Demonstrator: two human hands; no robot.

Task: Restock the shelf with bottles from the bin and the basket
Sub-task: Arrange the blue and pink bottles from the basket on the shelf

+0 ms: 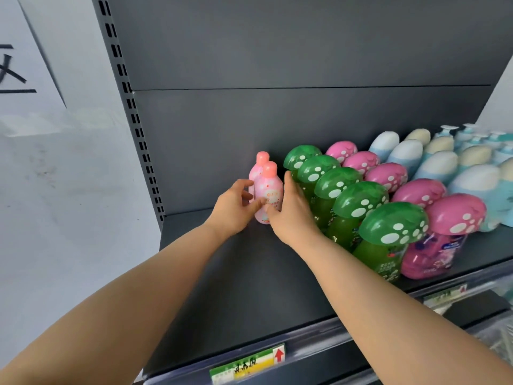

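Note:
Two small pink bottles with salmon caps stand one behind the other near the back of the dark grey shelf [249, 279]. The front pink bottle [268, 190] is held between both hands: my left hand [236, 207] touches its left side with thumb and fingers, and my right hand [291, 209] cups its right side. The rear pink bottle [259, 165] stands just behind it, partly hidden. The bin and the basket are out of view.
Right of my hands run rows of green mushroom-capped bottles [358, 198], pink mushroom-capped bottles [419, 193] and pale blue and cream bottles [441, 165]. A price label [249, 365] sits on the shelf's front edge. The slotted upright [133, 112] bounds the left side.

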